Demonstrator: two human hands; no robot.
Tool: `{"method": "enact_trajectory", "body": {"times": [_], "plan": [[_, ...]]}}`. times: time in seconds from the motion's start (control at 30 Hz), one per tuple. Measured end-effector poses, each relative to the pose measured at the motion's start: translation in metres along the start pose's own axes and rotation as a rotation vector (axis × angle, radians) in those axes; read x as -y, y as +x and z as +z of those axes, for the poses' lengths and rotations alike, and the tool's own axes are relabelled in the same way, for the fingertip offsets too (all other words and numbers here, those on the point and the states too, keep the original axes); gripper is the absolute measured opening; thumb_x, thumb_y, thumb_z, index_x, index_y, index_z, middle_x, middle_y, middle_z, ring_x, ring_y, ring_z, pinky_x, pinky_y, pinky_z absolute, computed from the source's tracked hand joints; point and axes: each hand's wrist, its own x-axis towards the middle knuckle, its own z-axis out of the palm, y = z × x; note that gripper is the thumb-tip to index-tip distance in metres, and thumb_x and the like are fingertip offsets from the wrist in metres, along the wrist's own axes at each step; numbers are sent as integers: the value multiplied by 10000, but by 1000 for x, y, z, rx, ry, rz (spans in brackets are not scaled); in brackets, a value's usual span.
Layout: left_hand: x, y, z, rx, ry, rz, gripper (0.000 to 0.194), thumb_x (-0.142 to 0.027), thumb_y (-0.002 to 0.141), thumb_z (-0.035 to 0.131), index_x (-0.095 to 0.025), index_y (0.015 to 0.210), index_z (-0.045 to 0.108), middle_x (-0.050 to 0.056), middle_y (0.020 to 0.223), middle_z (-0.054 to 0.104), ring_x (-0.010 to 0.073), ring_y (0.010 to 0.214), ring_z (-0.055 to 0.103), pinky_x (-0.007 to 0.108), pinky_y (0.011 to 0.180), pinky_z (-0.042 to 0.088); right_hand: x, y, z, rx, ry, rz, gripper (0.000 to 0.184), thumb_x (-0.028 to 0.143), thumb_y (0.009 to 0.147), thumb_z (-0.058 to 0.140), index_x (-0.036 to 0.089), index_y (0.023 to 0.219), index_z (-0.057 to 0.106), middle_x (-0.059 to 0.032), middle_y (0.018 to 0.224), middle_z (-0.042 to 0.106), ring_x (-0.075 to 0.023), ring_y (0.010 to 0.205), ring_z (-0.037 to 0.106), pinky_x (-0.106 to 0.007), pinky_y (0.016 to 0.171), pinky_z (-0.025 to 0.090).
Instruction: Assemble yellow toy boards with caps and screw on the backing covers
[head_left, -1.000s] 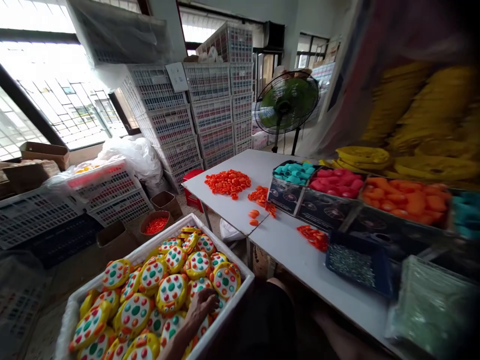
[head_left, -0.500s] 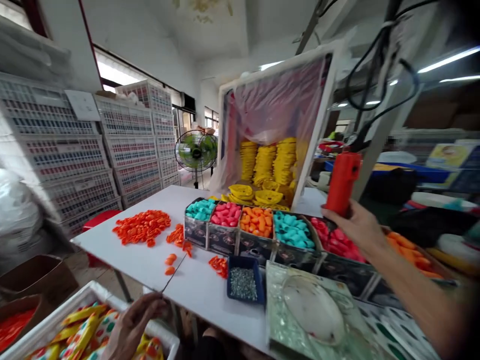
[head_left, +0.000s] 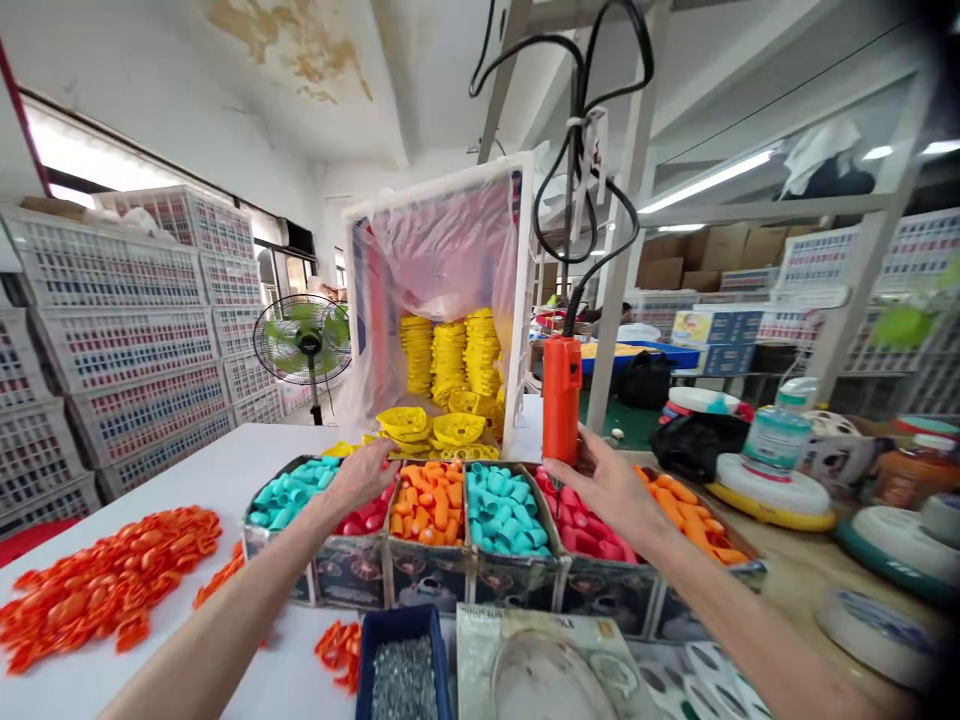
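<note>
My left hand (head_left: pixel 367 474) is stretched over the bin of pink plastic pieces (head_left: pixel 364 520), its fingertips at the near edge of the round yellow plastic parts (head_left: pixel 405 424). Its fingers reach forward, and I see nothing held in them. A red electric screwdriver (head_left: pixel 561 400) hangs upright from a black cable. Around its lower end are the thumb and fingers of my right hand (head_left: pixel 604 480), above the second bin of pink pieces (head_left: pixel 592 530). The screwdriver's tip is mostly hidden by the hand and pink pieces.
Bins of turquoise (head_left: pixel 506 510) and orange pieces (head_left: pixel 429 503) stand in the row. Loose orange parts (head_left: pixel 127 570) lie at left. A blue tray of screws (head_left: pixel 403 665) and a packaging sheet (head_left: pixel 540 660) are in front. Behind are a plastic-lined crate (head_left: pixel 521 300) and a fan (head_left: pixel 304 340).
My left hand has moved from the lower left, by the box of printed pieces, forward to the yellow parts. My right hand stays at the screwdriver. The view has turned right.
</note>
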Motion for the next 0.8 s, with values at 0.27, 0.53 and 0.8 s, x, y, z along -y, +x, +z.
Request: {"method": "enact_trajectory", "body": {"times": [0.27,0.53,0.8], "plan": [[54,120,70,186,108,-68,347,-327,957,638,-188,1273,604,99,1321,626,261,1118,649,485,936,561,9,-22,-14,54,46,68,665,508,840,734,241,1406,507,-109,1402,620,-302,1232,635,-441,1088,520],[77,180,121,305,102,-101,359,-327,952,645,-182,1278,599,101,1313,627,259,1109,653,484,924,567,-8,-41,-24,-8,29,102,630,502,759,799,292,1325,618,-98,1298,693,-345,1133,694,-433,937,623],[81,179,125,129,7,-275,349,-329,950,648,-175,1260,608,100,1294,636,258,1100,655,481,921,566,-17,-43,-39,-10,-11,70,659,473,759,806,337,1367,591,-72,1318,683,-350,1096,712,-436,883,651]]}}
